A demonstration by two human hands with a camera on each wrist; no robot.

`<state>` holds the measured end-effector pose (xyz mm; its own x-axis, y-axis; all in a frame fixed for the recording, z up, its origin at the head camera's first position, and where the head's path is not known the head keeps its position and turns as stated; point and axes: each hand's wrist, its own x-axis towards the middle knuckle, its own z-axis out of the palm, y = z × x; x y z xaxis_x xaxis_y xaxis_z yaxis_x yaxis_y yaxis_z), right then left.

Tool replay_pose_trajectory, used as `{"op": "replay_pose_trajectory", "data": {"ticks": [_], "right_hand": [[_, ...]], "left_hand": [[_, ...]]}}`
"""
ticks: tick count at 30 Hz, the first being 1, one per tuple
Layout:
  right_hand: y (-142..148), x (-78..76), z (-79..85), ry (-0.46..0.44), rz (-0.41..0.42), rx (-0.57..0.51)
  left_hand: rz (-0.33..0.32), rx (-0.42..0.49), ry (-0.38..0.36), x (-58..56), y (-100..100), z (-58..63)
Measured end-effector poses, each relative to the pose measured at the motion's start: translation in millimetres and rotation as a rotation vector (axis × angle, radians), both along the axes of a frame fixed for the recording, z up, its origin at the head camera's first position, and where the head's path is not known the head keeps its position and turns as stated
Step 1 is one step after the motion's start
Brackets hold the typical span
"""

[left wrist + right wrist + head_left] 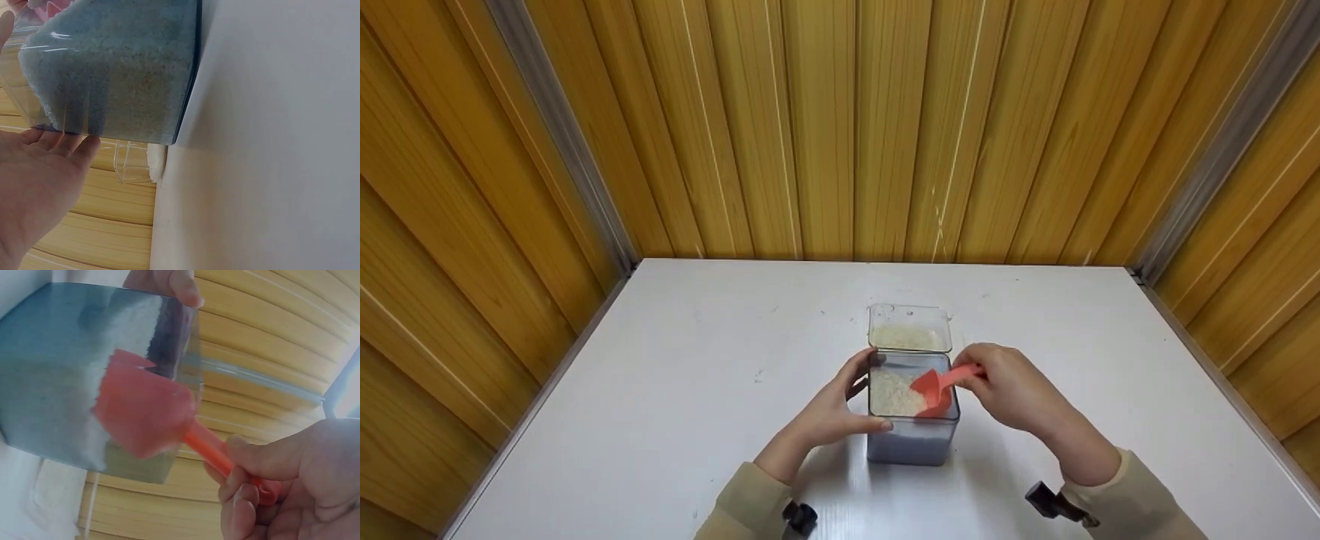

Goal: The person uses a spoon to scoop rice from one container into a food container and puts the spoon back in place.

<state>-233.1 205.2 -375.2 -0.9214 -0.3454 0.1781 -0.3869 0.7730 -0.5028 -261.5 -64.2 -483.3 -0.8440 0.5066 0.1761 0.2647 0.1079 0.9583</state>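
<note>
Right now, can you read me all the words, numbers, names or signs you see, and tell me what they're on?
There are none that I can read.
Bluish see-through container: no writing on the sides that show.
Red scoop: none seen.
Clear box behind the container: none seen.
Black gadgets on the sleeves: too small to tell.

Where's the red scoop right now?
In the head view, the red scoop is at the right side of the tall container's opening, its bowl against the pale grains, its handle gripped by the right hand.
</note>
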Motion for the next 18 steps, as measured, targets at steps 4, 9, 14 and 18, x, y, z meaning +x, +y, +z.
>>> {"op": "replay_pose_trajectory", "data": {"ticks": [4,9,14,18], "right_hand": [[7.2,1.4,-12.7,-0.022,-0.037,-0.098],[13.5,3.2,-26.2,-0.060,-0.085,-0.194],[15.7,3.1,-37.9,-0.061,-0.116,-0.260],[14.4,2.3,-46.8,-0.044,-0.117,-0.304]], "left_hand": [[-0.012,0.004,0.001,0.6,-0.5,0.6],[-0.015,0.007,0.008,-0.1,-0.3,-0.1],[-0.012,0.005,0.004,0.0,-0.5,-0.7],[-0.005,-0.008,-0.011,0.9,-0.7,-0.6]]}}
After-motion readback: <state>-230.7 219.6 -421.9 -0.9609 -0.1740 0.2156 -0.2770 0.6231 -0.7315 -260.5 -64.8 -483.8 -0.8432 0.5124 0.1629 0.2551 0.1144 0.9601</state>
